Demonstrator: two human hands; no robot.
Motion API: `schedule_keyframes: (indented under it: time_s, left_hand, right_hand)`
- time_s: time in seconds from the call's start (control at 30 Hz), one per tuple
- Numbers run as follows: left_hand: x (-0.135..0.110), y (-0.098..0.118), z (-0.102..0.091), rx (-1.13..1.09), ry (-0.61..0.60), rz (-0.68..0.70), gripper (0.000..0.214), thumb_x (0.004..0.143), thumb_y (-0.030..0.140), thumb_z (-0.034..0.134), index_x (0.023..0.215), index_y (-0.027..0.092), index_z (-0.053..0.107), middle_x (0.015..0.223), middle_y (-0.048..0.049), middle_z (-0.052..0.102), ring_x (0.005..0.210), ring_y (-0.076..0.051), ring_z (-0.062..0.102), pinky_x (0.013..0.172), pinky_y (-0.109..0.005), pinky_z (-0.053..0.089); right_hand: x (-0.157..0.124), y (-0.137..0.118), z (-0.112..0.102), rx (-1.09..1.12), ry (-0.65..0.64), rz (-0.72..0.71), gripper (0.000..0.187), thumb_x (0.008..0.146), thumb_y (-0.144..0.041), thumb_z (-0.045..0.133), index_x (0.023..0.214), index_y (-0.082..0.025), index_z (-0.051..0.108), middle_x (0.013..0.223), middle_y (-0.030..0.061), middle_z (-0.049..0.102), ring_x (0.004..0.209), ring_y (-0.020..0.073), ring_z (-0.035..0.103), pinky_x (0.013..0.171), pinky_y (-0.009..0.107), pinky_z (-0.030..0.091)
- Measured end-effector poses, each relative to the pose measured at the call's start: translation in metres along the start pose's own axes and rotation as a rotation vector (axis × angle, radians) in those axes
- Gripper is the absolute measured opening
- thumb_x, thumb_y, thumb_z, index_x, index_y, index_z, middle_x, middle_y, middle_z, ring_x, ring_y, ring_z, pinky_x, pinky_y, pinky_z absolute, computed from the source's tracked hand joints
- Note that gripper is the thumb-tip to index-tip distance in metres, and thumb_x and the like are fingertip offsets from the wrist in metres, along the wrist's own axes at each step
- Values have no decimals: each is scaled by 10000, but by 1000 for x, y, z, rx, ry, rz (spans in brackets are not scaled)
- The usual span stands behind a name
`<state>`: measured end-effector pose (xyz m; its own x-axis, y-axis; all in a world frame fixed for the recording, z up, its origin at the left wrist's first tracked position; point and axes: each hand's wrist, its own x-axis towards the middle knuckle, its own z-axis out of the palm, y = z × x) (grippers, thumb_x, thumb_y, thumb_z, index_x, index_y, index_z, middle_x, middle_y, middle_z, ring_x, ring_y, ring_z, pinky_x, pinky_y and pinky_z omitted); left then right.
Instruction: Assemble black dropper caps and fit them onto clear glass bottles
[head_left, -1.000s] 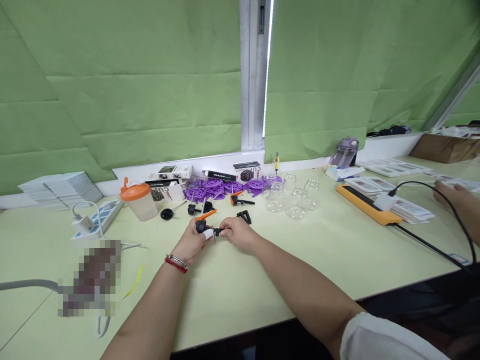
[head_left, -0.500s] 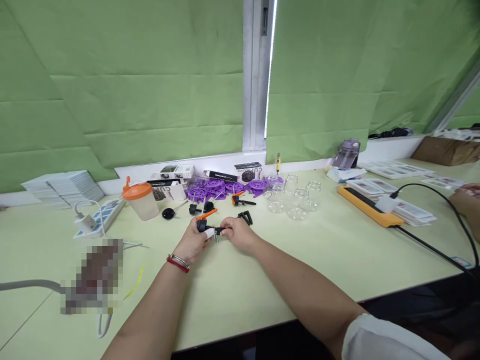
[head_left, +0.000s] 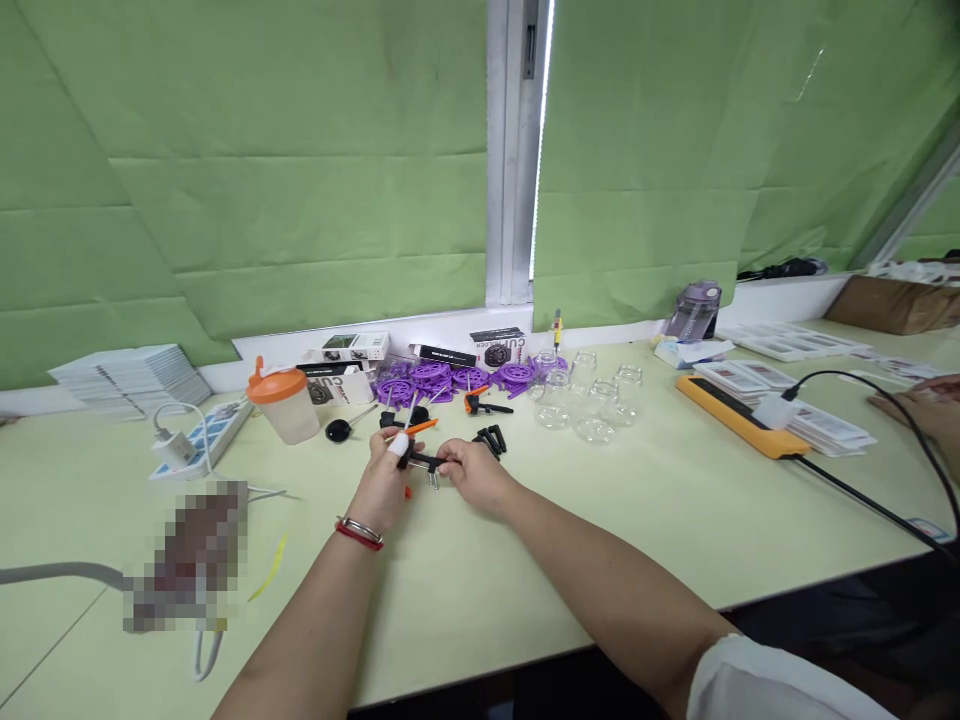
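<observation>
Above the middle of the table, both hands grip one small black bracket [head_left: 426,460] with a bar-like arm. My left hand [head_left: 384,482] is closed round its thicker left end, and the white-wrapped thumb lies on top. An orange strip [head_left: 421,429] sticks out beyond these fingers. The fingertips of my right hand [head_left: 474,472] pinch the bar's right end. Small metal screws [head_left: 433,480] hang below the bar. Just behind the right hand lie several short black pieces [head_left: 492,440]. A similar black and orange part [head_left: 487,405] rests farther back.
Purple wheel-shaped parts [head_left: 431,380] are heaped at the back, beside clear glass jars [head_left: 596,428]. An orange-lidded shaker cup [head_left: 289,408] and a white power strip [head_left: 210,440] stand left. Right are an orange power strip [head_left: 739,420], its black cable and another person's hand [head_left: 922,405].
My left thumb has moved up and left onto the bracket's thick end, and the left hand has turned slightly. My right hand keeps its pinch. The other person's hand has come a little left.
</observation>
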<state>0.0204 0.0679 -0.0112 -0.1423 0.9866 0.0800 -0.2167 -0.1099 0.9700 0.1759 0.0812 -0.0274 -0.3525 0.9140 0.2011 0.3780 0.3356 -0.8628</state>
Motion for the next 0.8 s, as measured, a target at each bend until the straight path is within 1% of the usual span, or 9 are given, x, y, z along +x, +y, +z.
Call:
schedule_keyframes:
  time_s: [0.07,0.17,0.27,0.33,0.43,0.53,0.6,0.63,0.8]
  left_hand:
    - [-1,1,1,5,52,72,334,817,459,581,993,219,431,1128,-71,567,988,-167,592,875,-338,460]
    - [-2,1,2,60,66,195,303,862,484,538,999,223,470,1375,-86,444,1117,-184,552,929,-339,443]
    - [-4,1,3,112,70,364,310,901,505,471,1018,219,497,1448,-91,376,1214,-200,506,984,-339,417]
    - [-7,2,3,177,73,431,329,916,506,437,1056,219,512,1442,-93,385,1190,-201,524,989,-347,414]
    - [-13,7,5,294,50,422,386,923,499,420,1200,241,493,1417,-93,413,1084,-203,576,941,-368,442]
    - [-20,12,9,366,56,477,437,905,462,475,1282,245,433,1365,-97,457,1166,-223,517,974,-378,414]
    - [-23,15,13,344,76,526,482,872,436,535,1293,247,395,1356,-99,456,1216,-233,478,989,-382,408]
    - [-25,16,14,321,70,523,513,853,426,563,1300,252,381,1353,-100,454,1209,-239,485,978,-385,420]
    - [-31,22,14,265,-63,373,718,718,411,687,1356,298,375,1325,-106,448,1014,-273,600,869,-440,497]
  right_hand:
    - [-1,-1,2,82,-2,-4,116,800,-125,524,850,-176,615,687,-10,603,611,107,500,597,216,380]
    - [-3,-4,8,253,-19,10,105,794,-117,522,859,-176,580,718,-3,616,609,106,532,598,227,418]
    - [-5,-7,16,417,-44,50,82,785,-134,548,854,-179,552,713,-13,604,552,90,515,575,238,439]
    - [-5,-9,20,513,-55,72,92,777,-177,588,859,-180,547,708,-18,602,522,84,505,559,248,450]
    - [-5,-12,20,625,-73,71,163,765,-261,635,880,-167,567,691,-13,609,508,89,511,542,266,458]
    - [-7,-18,16,709,-87,46,233,746,-324,666,882,-145,603,673,-5,614,506,91,513,530,271,451]
    - [-9,-23,12,776,-102,29,271,727,-356,687,871,-137,619,659,-3,614,500,90,511,515,265,441]
    - [-11,-25,11,810,-114,19,284,720,-370,696,861,-134,623,652,-3,613,497,89,509,507,262,435]
    - [-15,-30,10,950,-182,-19,319,718,-426,716,800,-130,631,631,1,606,485,87,504,487,253,415]
